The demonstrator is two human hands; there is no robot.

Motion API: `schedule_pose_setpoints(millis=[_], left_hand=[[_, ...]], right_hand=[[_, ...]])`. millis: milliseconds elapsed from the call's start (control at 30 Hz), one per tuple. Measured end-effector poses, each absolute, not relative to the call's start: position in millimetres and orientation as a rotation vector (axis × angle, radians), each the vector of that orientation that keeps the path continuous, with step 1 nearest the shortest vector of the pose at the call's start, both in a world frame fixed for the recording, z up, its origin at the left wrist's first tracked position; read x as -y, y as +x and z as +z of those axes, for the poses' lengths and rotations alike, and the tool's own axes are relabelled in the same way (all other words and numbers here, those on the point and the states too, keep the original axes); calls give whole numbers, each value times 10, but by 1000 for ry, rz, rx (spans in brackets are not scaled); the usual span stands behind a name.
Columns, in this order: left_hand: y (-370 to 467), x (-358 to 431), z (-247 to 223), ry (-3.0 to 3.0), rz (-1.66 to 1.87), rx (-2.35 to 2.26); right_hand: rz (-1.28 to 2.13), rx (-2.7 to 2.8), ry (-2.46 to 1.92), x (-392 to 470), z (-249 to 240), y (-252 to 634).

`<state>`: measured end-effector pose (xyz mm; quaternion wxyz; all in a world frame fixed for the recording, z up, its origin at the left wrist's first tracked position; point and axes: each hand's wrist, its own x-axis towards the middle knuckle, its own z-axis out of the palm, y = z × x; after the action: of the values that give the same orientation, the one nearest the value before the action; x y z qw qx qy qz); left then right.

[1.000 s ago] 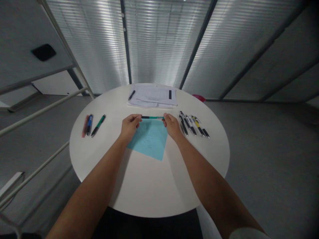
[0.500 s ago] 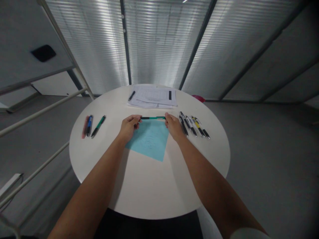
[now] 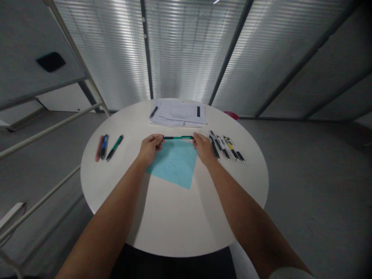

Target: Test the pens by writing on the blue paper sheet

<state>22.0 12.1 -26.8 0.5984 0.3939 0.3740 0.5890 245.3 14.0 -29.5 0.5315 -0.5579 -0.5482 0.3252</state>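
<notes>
Head view: a green pen (image 3: 178, 137) is held level at mid-frame above the blue paper (image 3: 173, 164), its ends pinched by the left hand (image 3: 149, 149) and the right hand (image 3: 204, 148). An inspection or pulling-apart step is judged underway; a steady two-ended grip would be needed next

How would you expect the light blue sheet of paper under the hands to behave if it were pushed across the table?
The blue sheet looks thin and flat, so it is probably floppy and light. On the smooth white table it would likely slide easily. With nothing visibly weighing it down, a push might crumple or lift an edge.
</notes>
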Motion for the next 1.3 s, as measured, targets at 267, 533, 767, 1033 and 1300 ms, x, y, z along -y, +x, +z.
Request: schedule_pose_setpoints(millis=[267, 533, 767, 1033, 1300], left_hand=[[218, -109, -248, 923, 1353, -861], [219, -126, -272, 927, 1351, -873], [223, -127, -266, 922, 1353, -895], [233, -119, -252, 904, 1359, -899], [219, -120, -271, 917, 1362, -871]], right_hand=[[664, 1382, -1396, -177, -373, 2494], [664, 1408, -1411, -170, -363, 2489], [693, 1410, -1400, -159, -327, 2479], [756, 1359, -1369, -161, -343, 2465], [738, 1413, -1397, -132, -314, 2460]])
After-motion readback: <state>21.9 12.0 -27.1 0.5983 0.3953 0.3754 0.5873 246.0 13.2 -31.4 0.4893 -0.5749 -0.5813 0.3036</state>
